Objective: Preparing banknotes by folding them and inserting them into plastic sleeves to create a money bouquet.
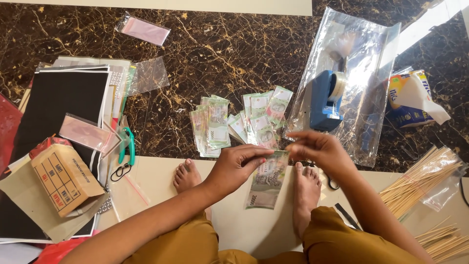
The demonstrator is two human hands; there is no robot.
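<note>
left hand (238, 166): clenched on the upper left edge of a greenish banknote (266, 180), thumb on top, fingers curled under.
right hand (320, 149): pinching the note's top right corner, fingertips (293, 138) bent down onto it.
banknote: held between both hands above the pale floor strip, between the person's two bare feet (187, 175), tilted, lower end hanging free toward the person.
note pile: more banknotes (242, 123) of the same kind fanned out on the dark marble floor (215, 49), just beyond the hands, overlapping each other.
tape dispenser (325, 99): blue, lying on a big clear plastic sheet (361, 63), right of the note pile, near the right hand.
scissors (333, 183): partly hidden under the right wrist, only a handle loop shows.
skewers (420, 183): bundle of thin wooden sticks in a clear bag, far right; a second bundle lower right.
tissue pack (413, 98): yellow and blue, white tissue sticking out, right of the plastic sheet.
left side: black and patterned paper sheets (58, 98) stacked, small cardboard box (64, 178) on top, green-handled cutter (127, 146) beside them.
small bags: clear sleeves (145, 30) on the marble, upper left, well apart from the hands.
clothing: mustard-coloured trousers, person seated on the floor.
</note>
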